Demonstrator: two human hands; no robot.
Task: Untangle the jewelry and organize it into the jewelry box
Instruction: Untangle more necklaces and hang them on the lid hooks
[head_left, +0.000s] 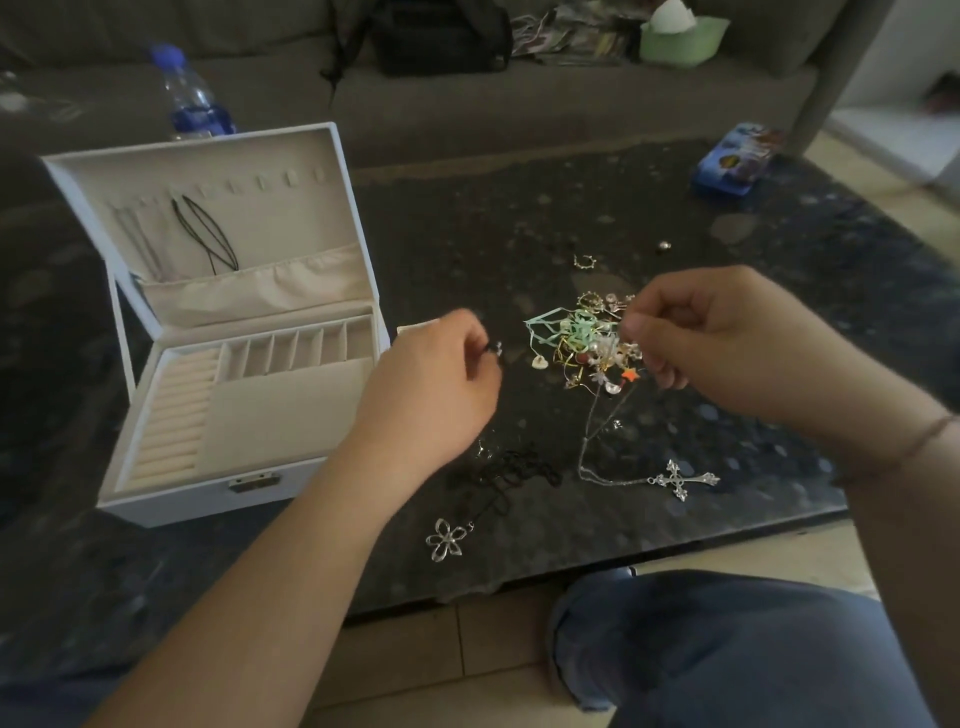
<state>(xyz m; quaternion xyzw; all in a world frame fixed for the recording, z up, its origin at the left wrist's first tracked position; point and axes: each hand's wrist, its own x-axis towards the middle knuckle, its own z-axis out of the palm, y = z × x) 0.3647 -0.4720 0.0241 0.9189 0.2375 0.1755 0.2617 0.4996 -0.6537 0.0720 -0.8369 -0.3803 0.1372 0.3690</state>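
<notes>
A white jewelry box (171, 499) stands open on the left of the dark table, with two necklaces hanging inside its lid. A tangled pile of jewelry (584, 345) with green ribbon lies at the table's middle. My right hand (727, 343) pinches a strand at the pile's right edge. My left hand (436, 384), between box and pile, pinches a small silver piece (496, 349). A silver cross necklace (683, 479) trails from the pile toward me. A black cord with a flower pendant (447, 539) lies near the front edge.
A small ring (583, 261) and a bead (663, 245) lie beyond the pile. A blue packet (732, 161) sits at the far right, a water bottle (189, 96) behind the box. A sofa with a black bag (441, 36) is behind. My knee (727, 649) is below the edge.
</notes>
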